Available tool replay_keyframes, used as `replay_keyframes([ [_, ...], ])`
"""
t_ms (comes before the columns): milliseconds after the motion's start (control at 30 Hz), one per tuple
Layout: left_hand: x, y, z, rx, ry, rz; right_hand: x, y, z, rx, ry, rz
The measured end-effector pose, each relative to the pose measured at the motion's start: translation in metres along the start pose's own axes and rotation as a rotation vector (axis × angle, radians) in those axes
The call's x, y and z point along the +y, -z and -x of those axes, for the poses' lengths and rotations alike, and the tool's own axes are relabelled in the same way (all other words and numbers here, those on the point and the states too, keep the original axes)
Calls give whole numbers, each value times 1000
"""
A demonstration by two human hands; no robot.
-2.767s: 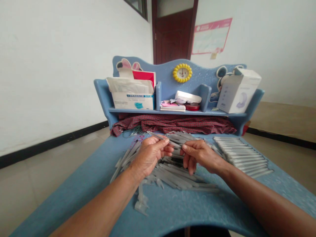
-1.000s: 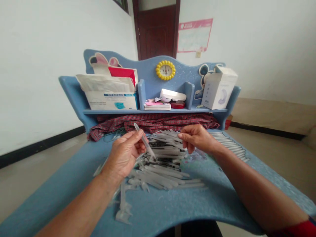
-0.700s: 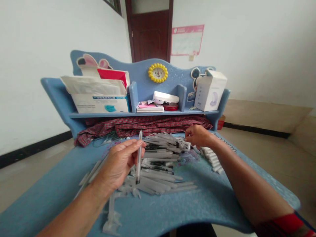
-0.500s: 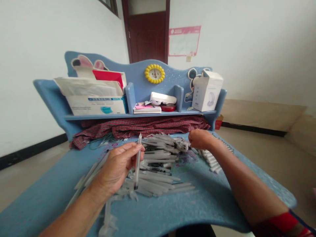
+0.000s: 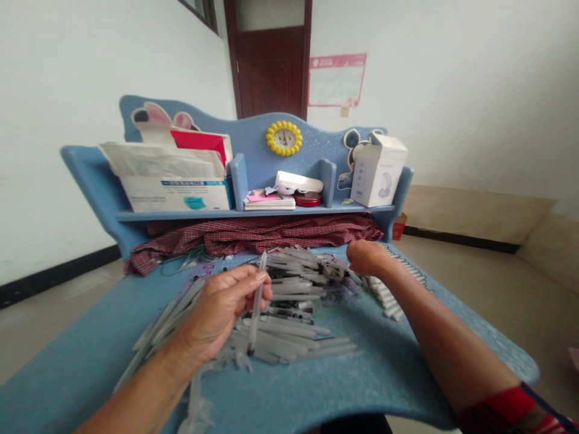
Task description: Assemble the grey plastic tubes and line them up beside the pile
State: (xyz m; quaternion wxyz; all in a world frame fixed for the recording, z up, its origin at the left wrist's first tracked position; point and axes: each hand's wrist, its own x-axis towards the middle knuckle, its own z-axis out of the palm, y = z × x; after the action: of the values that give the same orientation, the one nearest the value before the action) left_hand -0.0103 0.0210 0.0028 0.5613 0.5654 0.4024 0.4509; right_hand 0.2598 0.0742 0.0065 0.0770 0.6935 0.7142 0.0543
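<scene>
My left hand (image 5: 224, 313) pinches a slim clear pen tube (image 5: 256, 304) and holds it nearly upright above a loose heap of similar grey tubes (image 5: 289, 307) on the blue desk (image 5: 353, 374). My right hand (image 5: 367, 258) is stretched far out to the back right, resting at the heap's far edge beside a neat row of tubes (image 5: 389, 292). Its fingers are curled away from me and hidden, so what they hold cannot be made out.
A blue shelf (image 5: 253, 211) at the desk's back carries a mask box (image 5: 176, 193), a white carton (image 5: 377, 172), booklets and a red tin (image 5: 307, 199). A plaid cloth (image 5: 253, 235) lies under it. More tubes (image 5: 154, 328) spread left; a door stands behind.
My right hand left the tube and reached out to the back right, by the row. My left hand turned its tube from slanted to nearly upright. The view shifted right.
</scene>
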Motion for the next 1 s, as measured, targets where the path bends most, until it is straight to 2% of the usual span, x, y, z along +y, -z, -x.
replay_keyframes([
  [200,-2,-1,0,-26,-12,-57,-4,-1,-2,-22,28,-5],
  [467,0,-4,3,-55,1,-112,6,-4,0,-74,17,54],
  [1000,1,-4,6,-106,-8,-112,-1,0,7,-174,80,57],
])
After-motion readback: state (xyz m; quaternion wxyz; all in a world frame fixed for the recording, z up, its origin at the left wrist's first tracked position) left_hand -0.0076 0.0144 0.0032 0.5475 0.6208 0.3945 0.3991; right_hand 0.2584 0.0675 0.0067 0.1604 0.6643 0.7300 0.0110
